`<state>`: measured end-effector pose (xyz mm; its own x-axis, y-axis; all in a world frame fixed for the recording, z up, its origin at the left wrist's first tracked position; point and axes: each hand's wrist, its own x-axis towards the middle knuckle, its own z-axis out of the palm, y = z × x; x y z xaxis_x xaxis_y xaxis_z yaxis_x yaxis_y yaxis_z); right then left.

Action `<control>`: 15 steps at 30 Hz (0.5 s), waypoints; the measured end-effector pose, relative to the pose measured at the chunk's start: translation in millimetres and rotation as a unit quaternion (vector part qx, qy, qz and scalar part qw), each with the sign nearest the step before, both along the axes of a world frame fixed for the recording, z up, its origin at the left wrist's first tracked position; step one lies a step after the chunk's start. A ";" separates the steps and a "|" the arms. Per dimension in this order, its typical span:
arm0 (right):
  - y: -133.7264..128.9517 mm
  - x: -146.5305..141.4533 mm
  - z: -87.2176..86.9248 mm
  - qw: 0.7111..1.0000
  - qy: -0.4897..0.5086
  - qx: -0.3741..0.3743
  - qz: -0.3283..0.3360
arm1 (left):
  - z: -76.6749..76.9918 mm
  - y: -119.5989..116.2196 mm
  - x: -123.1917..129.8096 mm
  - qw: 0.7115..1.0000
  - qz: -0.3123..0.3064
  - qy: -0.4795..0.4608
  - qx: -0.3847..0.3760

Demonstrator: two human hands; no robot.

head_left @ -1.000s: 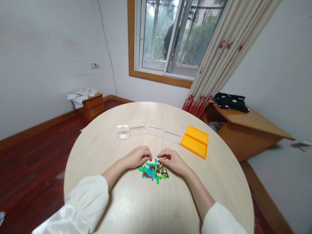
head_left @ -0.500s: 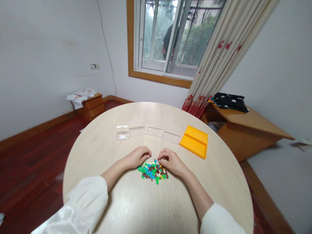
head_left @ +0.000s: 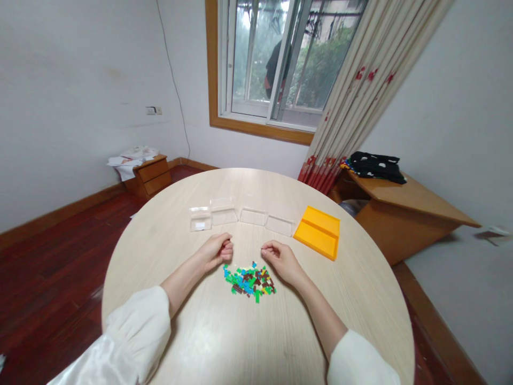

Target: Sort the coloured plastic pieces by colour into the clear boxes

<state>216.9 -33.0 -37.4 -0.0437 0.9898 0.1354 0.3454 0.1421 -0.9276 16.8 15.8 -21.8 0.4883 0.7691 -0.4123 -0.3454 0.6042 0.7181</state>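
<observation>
A loose pile of small building bricks (head_left: pixel 249 280) in green, blue, brown and yellow lies on the round table (head_left: pixel 240 342). Just beyond its left side, my left hand (head_left: pixel 218 250) is closed with the fingers curled in; whatever it may hold is hidden. My right hand (head_left: pixel 280 259) hovers over the pile's far right side, thumb and fingertips pinched together. Anything between those fingertips is too small to make out. Neither hand touches the pile now.
Past my hands stand a small clear box with its lid up (head_left: pixel 200 220) and several clear trays, one of them a clear tray (head_left: pixel 253 216) near the middle. A yellow two-part tray (head_left: pixel 317 232) lies to their right. A tilted wooden cabinet (head_left: pixel 412 214) stands beyond the table.
My left hand has lifted off the pile and moved left and away from me, fingers curling in. My right hand has drawn slightly back from the bricks, still pinched.
</observation>
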 end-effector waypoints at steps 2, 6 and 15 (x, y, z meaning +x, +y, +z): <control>1.7 0.1 -1.9 1.000 0.018 -0.004 -0.018 | 2.5 1.3 -2.3 1.000 -0.008 -0.001 -0.030; 3.9 0.0 -5.3 0.998 0.041 -0.002 -0.050 | 5.6 1.1 -2.0 0.999 -0.023 0.003 -0.036; 4.3 0.7 -8.0 0.996 0.052 -0.003 -0.068 | -6.1 -1.1 -1.3 0.972 0.061 0.121 0.192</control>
